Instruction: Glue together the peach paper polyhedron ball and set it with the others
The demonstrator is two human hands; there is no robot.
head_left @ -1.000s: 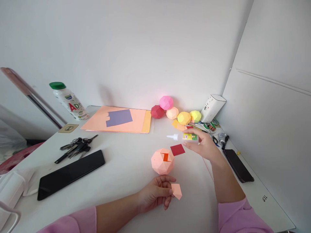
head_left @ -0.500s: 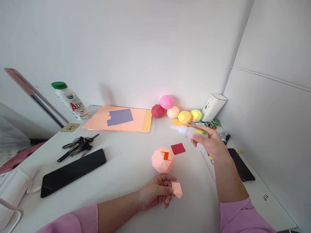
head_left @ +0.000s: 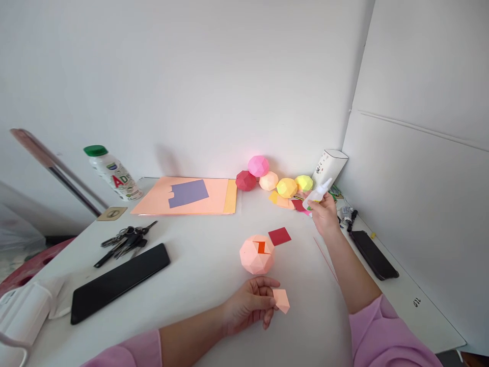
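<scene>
My left hand (head_left: 254, 302) pinches a small folded peach paper piece (head_left: 281, 300) between thumb and fingers. Just beyond it rests a faceted peach paper ball (head_left: 256, 255) with an orange-red opening on its top. A dark red paper rectangle (head_left: 279, 236) lies beside the ball, at its upper right. Over the back right of the table, my right hand (head_left: 324, 211) is closed on a small clear glue bottle (head_left: 316, 196), its nozzle tilted up to the right.
Several coloured paper balls (head_left: 287, 187) sit along the wall. Peach sheets (head_left: 217, 196) with a purple piece (head_left: 189, 193), a bottle (head_left: 114, 173), keys (head_left: 128, 239) and a black flat object (head_left: 120, 283) are at left. A dark phone (head_left: 373, 255) lies at right.
My right hand has turned the glue bottle, so its nozzle points up and right instead of left. My left hand still holds the peach piece. The view has shifted slightly.
</scene>
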